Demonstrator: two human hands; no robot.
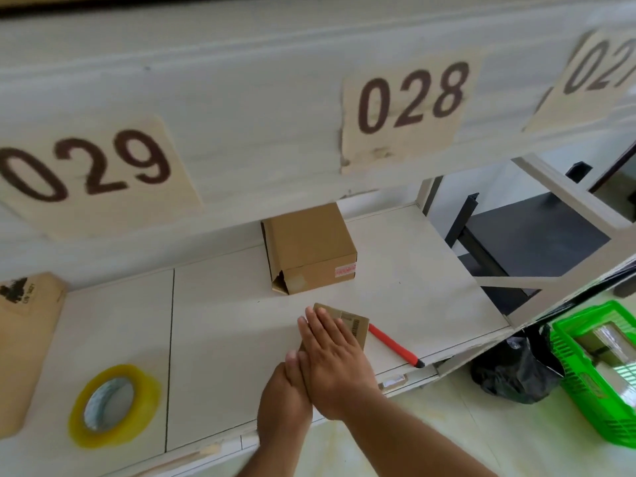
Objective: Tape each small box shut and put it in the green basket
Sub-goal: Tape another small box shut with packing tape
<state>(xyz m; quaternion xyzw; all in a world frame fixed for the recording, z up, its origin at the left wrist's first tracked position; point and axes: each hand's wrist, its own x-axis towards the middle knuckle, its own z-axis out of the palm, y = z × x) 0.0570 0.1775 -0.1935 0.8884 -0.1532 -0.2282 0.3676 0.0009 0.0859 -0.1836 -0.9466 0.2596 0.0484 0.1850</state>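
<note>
Pressing flat on the small box (354, 327), the right hand (335, 364) lies on top of it with straight fingers, so its grip is wide and holds nothing. The left hand (285, 404) is against the box's near-left side, mostly hidden, and I cannot tell its grip. The box sits on the white table (220, 339), beside a red cutter (395, 346). A tape roll (112, 406) lies well apart on the left, and the green basket (585, 383) stands on the floor to the right.

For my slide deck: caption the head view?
Both hands press a small box flat on the table, tape roll and green basket nearby.
</note>
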